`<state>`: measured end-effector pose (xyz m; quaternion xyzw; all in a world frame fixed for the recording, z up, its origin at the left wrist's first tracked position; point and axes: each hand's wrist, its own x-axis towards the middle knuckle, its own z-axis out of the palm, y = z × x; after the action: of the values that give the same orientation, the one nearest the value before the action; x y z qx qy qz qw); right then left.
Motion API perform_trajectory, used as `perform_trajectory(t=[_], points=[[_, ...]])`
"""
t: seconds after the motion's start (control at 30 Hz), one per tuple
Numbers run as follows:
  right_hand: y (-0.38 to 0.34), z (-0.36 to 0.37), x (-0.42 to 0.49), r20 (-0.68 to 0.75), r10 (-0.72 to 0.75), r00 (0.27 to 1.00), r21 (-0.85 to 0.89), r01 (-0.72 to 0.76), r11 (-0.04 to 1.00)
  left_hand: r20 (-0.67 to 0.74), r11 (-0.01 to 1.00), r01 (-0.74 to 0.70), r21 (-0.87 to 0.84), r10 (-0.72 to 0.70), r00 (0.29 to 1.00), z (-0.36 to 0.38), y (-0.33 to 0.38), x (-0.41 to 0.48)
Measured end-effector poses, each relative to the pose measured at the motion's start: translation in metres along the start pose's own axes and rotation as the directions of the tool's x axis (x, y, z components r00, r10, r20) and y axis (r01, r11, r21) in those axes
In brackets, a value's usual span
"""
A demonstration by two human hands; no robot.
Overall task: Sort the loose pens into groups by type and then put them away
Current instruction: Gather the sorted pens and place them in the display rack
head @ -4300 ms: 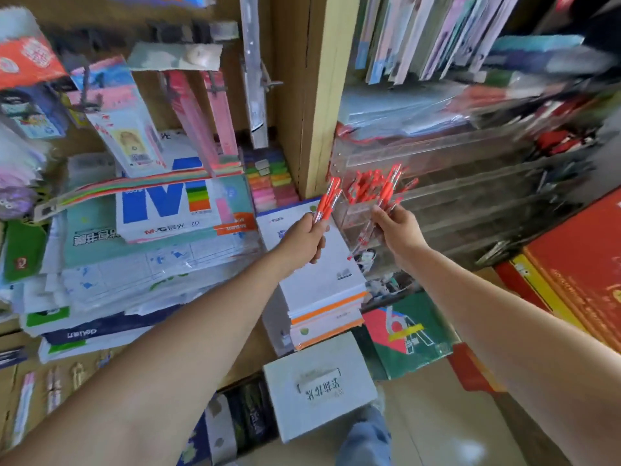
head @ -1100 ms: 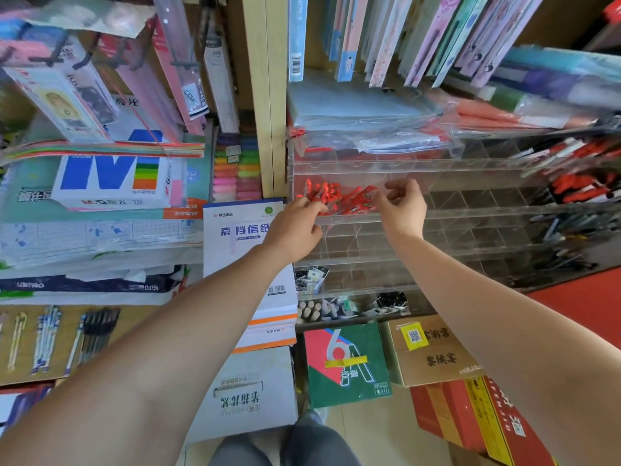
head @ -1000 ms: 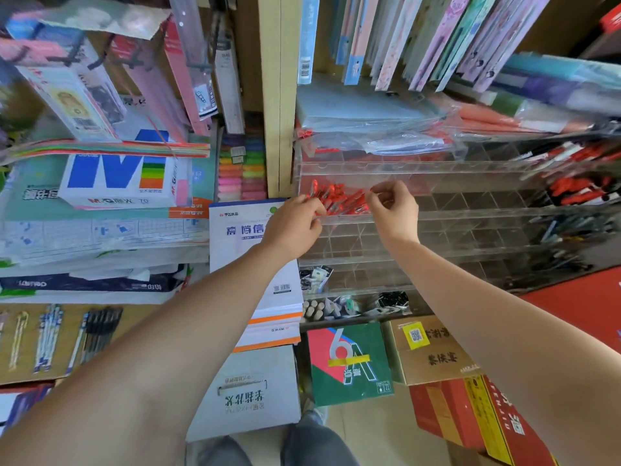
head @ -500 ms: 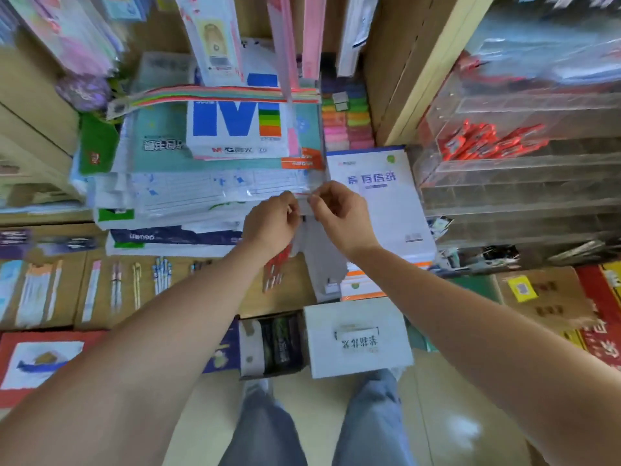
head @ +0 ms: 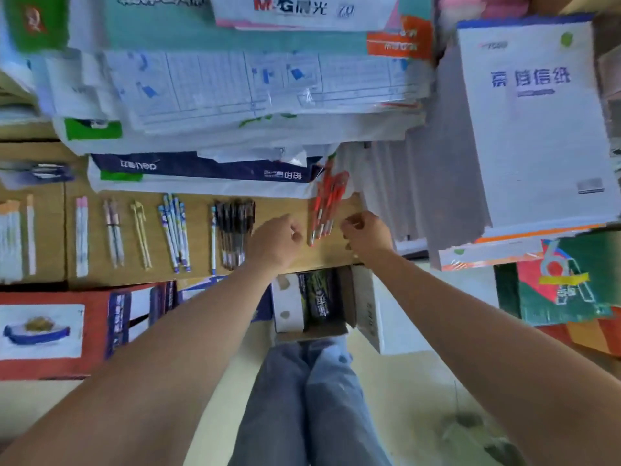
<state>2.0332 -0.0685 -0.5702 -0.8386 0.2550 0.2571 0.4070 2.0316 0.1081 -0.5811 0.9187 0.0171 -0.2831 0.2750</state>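
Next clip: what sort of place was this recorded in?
Most likely a stationery shop: wrapped packs of paper are stacked high, pens lie in sorted groups on a cardboard surface, and boxed goods sit on the floor.

brown ledge [head: 200, 264] | red pens [head: 324, 210] | black pens [head: 235, 230] | blue-white pens [head: 174, 230] | paper stacks [head: 201, 176]

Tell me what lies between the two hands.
A bunch of red pens lies on the cardboard between the left hand and the right hand, shown in the head view.
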Motion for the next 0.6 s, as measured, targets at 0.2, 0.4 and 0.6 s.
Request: perform_trajectory(t=[0.2,0.4,0.6], points=[[0.027,0.04,0.071,-0.063,0.119,0.991,0.019,-0.118,0.993,-0.049,1.0,0.02,-0.011,-0.021,0.999,0.054,-0.029,0.065],[0.031,0.062,0.11,-0.119,0.039,0.992,-0.157,-0.058,0.986,-0.149,0.998,-0.036,-0.057,0.027,0.989,0.079,-0.027,0.106],[0.038,0.062,0.114,-0.106,0.032,0.994,-0.186,-0.051,0.981,-0.187,1.0,0.002,-0.02,-0.006,0.982,0.085,-0.02,0.117]])
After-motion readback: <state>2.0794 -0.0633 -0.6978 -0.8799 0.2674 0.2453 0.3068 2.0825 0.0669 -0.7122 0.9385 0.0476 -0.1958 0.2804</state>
